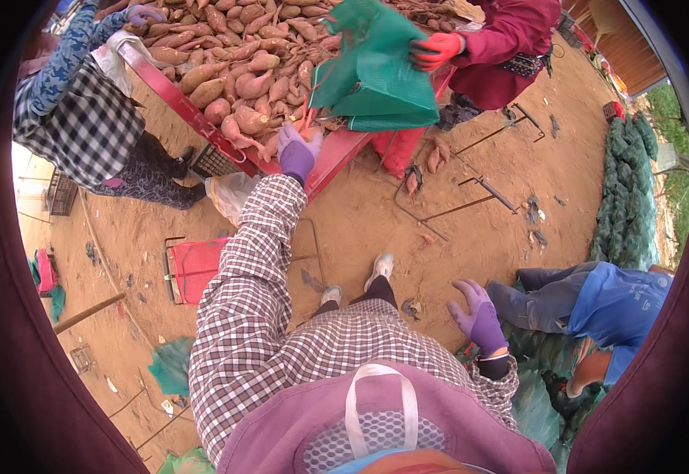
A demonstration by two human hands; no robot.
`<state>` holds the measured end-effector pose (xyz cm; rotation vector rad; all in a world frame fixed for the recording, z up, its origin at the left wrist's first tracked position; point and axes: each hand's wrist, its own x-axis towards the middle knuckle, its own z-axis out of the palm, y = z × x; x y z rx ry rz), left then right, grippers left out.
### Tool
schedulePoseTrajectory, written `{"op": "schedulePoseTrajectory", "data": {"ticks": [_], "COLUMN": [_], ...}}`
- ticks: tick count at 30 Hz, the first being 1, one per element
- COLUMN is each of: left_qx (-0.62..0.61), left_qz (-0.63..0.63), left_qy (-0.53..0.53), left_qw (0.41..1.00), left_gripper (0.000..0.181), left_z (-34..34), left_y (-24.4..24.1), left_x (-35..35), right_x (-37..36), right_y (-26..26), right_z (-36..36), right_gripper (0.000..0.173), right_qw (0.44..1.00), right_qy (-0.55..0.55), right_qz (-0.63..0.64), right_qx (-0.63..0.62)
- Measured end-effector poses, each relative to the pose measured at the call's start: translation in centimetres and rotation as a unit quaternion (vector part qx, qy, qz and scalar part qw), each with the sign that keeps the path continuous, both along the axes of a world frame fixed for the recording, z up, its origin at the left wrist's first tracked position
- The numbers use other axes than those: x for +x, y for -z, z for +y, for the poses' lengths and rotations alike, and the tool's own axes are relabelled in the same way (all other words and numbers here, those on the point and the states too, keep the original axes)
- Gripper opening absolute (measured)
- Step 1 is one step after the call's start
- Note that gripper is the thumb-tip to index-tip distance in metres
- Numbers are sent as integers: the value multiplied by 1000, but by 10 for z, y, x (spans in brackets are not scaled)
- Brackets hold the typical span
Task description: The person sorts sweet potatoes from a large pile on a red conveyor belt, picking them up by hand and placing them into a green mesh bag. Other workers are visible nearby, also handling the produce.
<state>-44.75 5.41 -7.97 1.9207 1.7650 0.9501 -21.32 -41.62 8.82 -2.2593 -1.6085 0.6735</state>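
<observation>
My left hand, in a purple glove, reaches to the near corner of a heap of sweet potatoes on a red metal table. Its fingers are at orange-red strings beside the roots; whether they grip them cannot be told. Just right of it, a green mesh bag lies partly over the heap and the table's edge, with a co-worker's red-gloved hand on it. My right hand, also purple-gloved, hangs at my right side, fingers apart and nothing in it.
Co-workers stand left and right of the table. Another in a blue shirt bends at the right by filled green mesh bags. Metal frames, a red folding seat or frame, a black crate and loose roots are on the dirt ground.
</observation>
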Motion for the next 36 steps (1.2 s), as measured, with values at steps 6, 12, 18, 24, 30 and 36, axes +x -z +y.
{"op": "schedulePoseTrajectory", "data": {"ticks": [6,12,18,24,30,36], "left_qx": [90,81,-30,-113,-123,-269], "left_qz": [213,285,196,121,86,137], "left_qy": [68,-5,-10,6,-10,154], "left_qw": [970,955,980,986,989,941], "left_gripper": [79,77,76,82,91,89], "left_z": [-47,-74,-58,8,45,82], "left_y": [17,57,42,24,40,-22], "left_x": [-2,-25,-6,17,64,34], "right_x": [92,130,117,92,39,12], "right_y": [42,69,74,112,166,109], "right_z": [75,190,333,484,575,616], "right_gripper": [44,42,44,51,73,54], "right_qw": [999,983,956,980,983,986], "right_qy": [-17,-152,-261,-158,-45,-118], "right_qz": [33,90,82,23,-160,7], "right_qx": [16,52,105,122,77,-114]}}
